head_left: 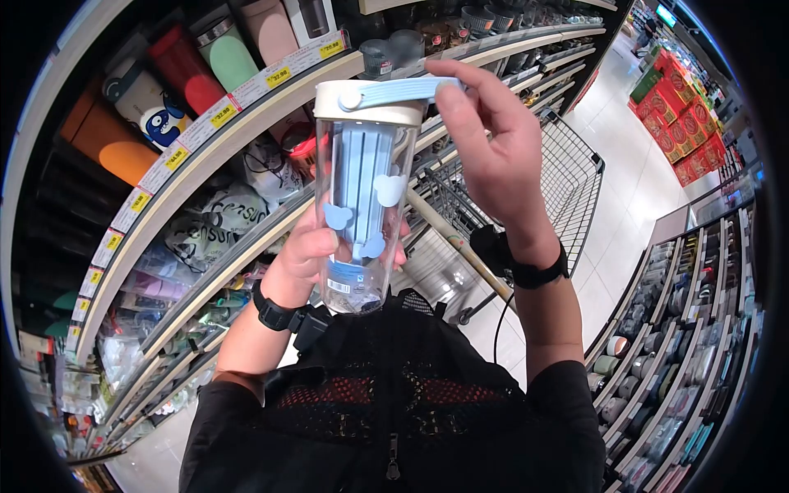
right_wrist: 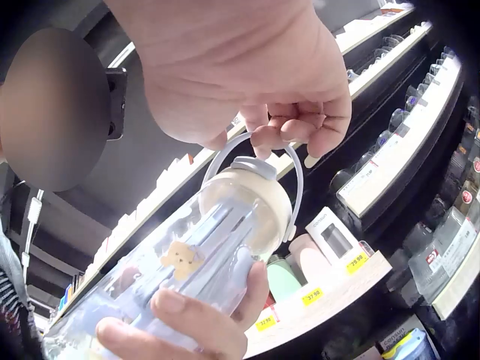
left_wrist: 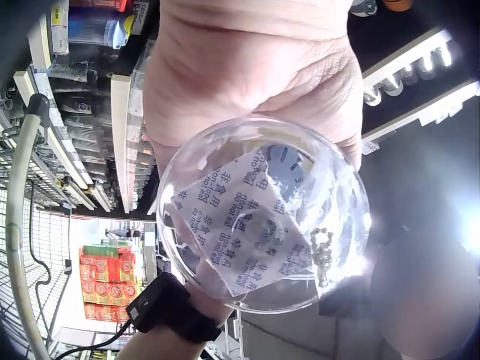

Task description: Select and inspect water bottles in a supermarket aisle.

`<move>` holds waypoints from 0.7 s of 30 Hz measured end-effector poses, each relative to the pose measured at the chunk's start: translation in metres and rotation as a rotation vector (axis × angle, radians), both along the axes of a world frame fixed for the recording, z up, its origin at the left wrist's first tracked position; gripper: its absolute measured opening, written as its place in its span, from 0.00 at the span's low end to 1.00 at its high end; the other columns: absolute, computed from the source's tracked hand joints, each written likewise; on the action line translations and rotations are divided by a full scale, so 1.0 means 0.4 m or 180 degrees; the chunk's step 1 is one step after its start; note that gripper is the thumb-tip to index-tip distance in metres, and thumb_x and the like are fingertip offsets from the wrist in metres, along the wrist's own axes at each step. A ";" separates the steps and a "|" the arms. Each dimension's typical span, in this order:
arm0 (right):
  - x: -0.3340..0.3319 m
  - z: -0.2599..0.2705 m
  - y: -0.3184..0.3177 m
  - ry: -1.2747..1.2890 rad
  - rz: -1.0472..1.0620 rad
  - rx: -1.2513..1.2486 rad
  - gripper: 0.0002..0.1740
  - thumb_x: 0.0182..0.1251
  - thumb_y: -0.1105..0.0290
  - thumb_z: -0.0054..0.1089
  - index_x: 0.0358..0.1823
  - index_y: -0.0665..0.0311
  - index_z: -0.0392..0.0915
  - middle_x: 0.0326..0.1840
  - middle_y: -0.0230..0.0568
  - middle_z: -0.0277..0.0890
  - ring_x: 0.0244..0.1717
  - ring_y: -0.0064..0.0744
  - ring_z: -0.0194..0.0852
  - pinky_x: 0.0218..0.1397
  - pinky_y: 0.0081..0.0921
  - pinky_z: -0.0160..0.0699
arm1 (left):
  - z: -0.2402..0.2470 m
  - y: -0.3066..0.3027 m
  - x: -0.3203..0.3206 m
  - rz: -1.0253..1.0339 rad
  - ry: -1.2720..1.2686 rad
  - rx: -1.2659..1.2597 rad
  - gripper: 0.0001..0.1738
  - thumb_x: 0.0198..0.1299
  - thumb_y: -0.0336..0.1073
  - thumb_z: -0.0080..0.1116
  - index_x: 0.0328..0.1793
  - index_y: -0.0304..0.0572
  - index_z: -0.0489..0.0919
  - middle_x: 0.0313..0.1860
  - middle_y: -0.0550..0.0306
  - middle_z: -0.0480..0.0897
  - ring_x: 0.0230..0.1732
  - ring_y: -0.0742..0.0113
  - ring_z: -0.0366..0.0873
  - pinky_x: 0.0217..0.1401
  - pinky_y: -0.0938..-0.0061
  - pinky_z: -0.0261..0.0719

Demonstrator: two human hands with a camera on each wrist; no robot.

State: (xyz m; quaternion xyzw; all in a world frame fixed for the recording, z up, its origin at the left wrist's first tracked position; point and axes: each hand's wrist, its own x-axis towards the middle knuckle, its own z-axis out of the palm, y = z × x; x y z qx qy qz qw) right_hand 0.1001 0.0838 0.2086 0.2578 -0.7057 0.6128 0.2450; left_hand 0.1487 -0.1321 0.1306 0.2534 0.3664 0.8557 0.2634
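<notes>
A clear bottle (head_left: 353, 205) with blue bear shapes, a blue insert and a cream lid (head_left: 370, 103) is held upright before the chest. My left hand (head_left: 300, 255) grips its lower body from behind, the thumb on the near side. At the lid, my right hand (head_left: 501, 140) pinches the end of the light blue carry loop (head_left: 394, 90). The right wrist view shows the loop (right_wrist: 300, 187) raised, with the fingers of the right hand (right_wrist: 255, 82) curled at its top. Through the bottle's base in the left wrist view, a printed white packet (left_wrist: 240, 225) is visible inside.
Shelves with tumblers (head_left: 226, 53) and price tags curve along the left, bagged goods below. Beyond the hands stands a wire cart (head_left: 571, 181) with a pale handle. Red boxes (head_left: 682, 123) are stacked across the aisle floor (head_left: 612, 148); another shelf (head_left: 682, 312) is at right.
</notes>
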 end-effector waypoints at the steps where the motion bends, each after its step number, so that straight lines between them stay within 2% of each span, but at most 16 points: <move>1: 0.007 -0.005 0.000 -0.0001 -0.0003 0.0000 0.17 0.70 0.62 0.65 0.54 0.66 0.84 0.20 0.25 0.65 0.25 0.14 0.60 0.29 0.19 0.62 | -0.003 0.003 0.004 0.0077 -0.0041 0.0060 0.51 0.48 0.56 0.74 0.73 0.32 0.66 0.56 0.36 0.78 0.48 0.44 0.85 0.54 0.55 0.84; 3: 0.018 -0.017 0.002 0.0436 -0.0208 0.0545 0.17 0.74 0.70 0.57 0.59 0.69 0.81 0.27 0.27 0.72 0.29 0.14 0.64 0.33 0.17 0.66 | -0.006 0.004 0.002 0.0093 -0.0018 0.0107 0.51 0.48 0.57 0.73 0.71 0.31 0.67 0.56 0.35 0.78 0.48 0.43 0.85 0.54 0.55 0.84; 4: 0.024 -0.020 0.002 0.0442 -0.0211 0.0547 0.17 0.74 0.70 0.57 0.59 0.69 0.81 0.27 0.27 0.72 0.29 0.14 0.64 0.33 0.17 0.66 | -0.009 0.004 0.000 0.0114 0.0005 0.0154 0.51 0.48 0.58 0.73 0.70 0.30 0.68 0.55 0.34 0.78 0.48 0.43 0.85 0.53 0.56 0.84; 6: 0.038 -0.024 -0.003 0.1099 -0.0472 0.0928 0.17 0.71 0.72 0.59 0.59 0.70 0.82 0.26 0.32 0.72 0.28 0.18 0.66 0.32 0.19 0.66 | -0.018 0.005 -0.002 0.0130 0.0020 0.0217 0.51 0.47 0.59 0.73 0.69 0.30 0.68 0.55 0.34 0.78 0.47 0.43 0.85 0.52 0.56 0.84; 7: 0.054 -0.026 -0.010 0.0911 -0.0429 0.0819 0.18 0.69 0.73 0.61 0.58 0.71 0.82 0.26 0.36 0.73 0.29 0.25 0.68 0.34 0.22 0.67 | -0.021 0.005 -0.003 0.0150 0.0027 0.0278 0.51 0.47 0.60 0.73 0.68 0.30 0.69 0.55 0.33 0.78 0.47 0.43 0.84 0.52 0.56 0.84; 8: 0.060 -0.033 -0.018 0.0918 -0.0424 0.0822 0.18 0.69 0.73 0.61 0.58 0.71 0.82 0.26 0.36 0.73 0.29 0.25 0.68 0.34 0.22 0.67 | -0.022 0.004 -0.002 0.0154 0.0033 0.0283 0.51 0.47 0.60 0.73 0.68 0.30 0.69 0.55 0.33 0.78 0.47 0.43 0.84 0.52 0.56 0.84; 10: 0.061 -0.060 -0.032 0.1322 -0.0530 0.0675 0.19 0.64 0.70 0.67 0.56 0.67 0.84 0.24 0.35 0.72 0.27 0.34 0.68 0.31 0.30 0.67 | -0.023 0.000 0.000 0.0225 0.0102 0.0225 0.51 0.45 0.61 0.74 0.67 0.29 0.70 0.54 0.34 0.79 0.46 0.43 0.85 0.50 0.55 0.85; 11: 0.067 -0.076 -0.032 0.1391 -0.0553 0.0786 0.22 0.60 0.72 0.70 0.58 0.64 0.84 0.30 0.36 0.76 0.31 0.35 0.70 0.33 0.30 0.69 | -0.020 -0.001 0.006 0.0234 0.0108 0.0227 0.51 0.45 0.61 0.74 0.67 0.29 0.70 0.54 0.34 0.79 0.46 0.43 0.85 0.50 0.55 0.85; 15: 0.112 -0.083 -0.057 0.1354 -0.0573 0.0841 0.26 0.55 0.74 0.70 0.58 0.63 0.84 0.36 0.35 0.77 0.34 0.36 0.72 0.37 0.29 0.73 | -0.007 -0.004 0.020 0.0328 -0.0087 0.0218 0.52 0.43 0.63 0.74 0.65 0.29 0.71 0.52 0.35 0.80 0.43 0.41 0.85 0.46 0.54 0.85; 19: 0.110 -0.081 -0.048 0.1440 -0.0568 0.0887 0.25 0.55 0.76 0.68 0.58 0.64 0.83 0.37 0.36 0.78 0.34 0.36 0.72 0.38 0.29 0.74 | -0.020 -0.005 0.015 0.0209 -0.0032 0.0367 0.53 0.42 0.64 0.74 0.65 0.31 0.70 0.52 0.35 0.80 0.42 0.39 0.84 0.45 0.54 0.85; 21: 0.104 -0.073 -0.036 0.1355 -0.0378 0.0872 0.26 0.59 0.76 0.66 0.62 0.67 0.79 0.37 0.37 0.77 0.35 0.35 0.72 0.40 0.28 0.75 | -0.021 0.003 0.006 0.0065 -0.0018 0.0487 0.53 0.42 0.64 0.74 0.66 0.32 0.70 0.53 0.34 0.79 0.42 0.39 0.84 0.45 0.54 0.85</move>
